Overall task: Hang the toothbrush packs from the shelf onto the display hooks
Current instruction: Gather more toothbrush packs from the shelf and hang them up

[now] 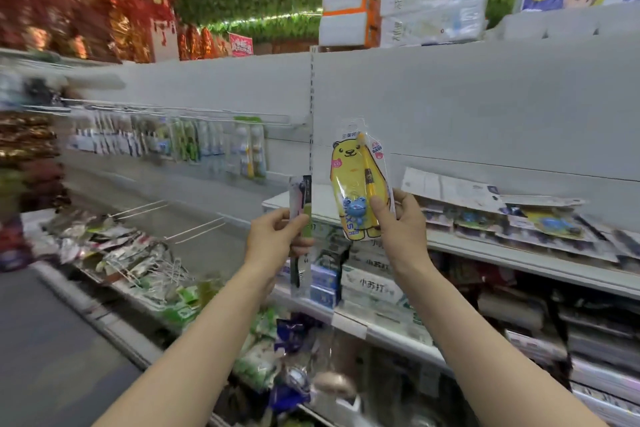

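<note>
Gripping on both sides: pinching yellow bear pack (360, 177) at its lower edge with right grip (403, 229), thumb across the front; clamping slim dark pack (300, 194) mid-length with left grip (273, 236). Holding both upright in the air, just beside each other, in front of the shelf (485, 248). Leaving more packs (540, 220) flat on that shelf, to the right. Further left: rail of hooks (180, 114) with hanging packs (211, 146), badly blurred; below that, bare hooks (195, 230) over a heap of loose packets (114, 253). Reads as carry step: picked, not yet hung. Next up, probably: swing left to a hook, line up top tab with hook tip, push on. Likely one pack at a time, freeing the other grip to steady. Can't make out hang holes through blur.
</note>
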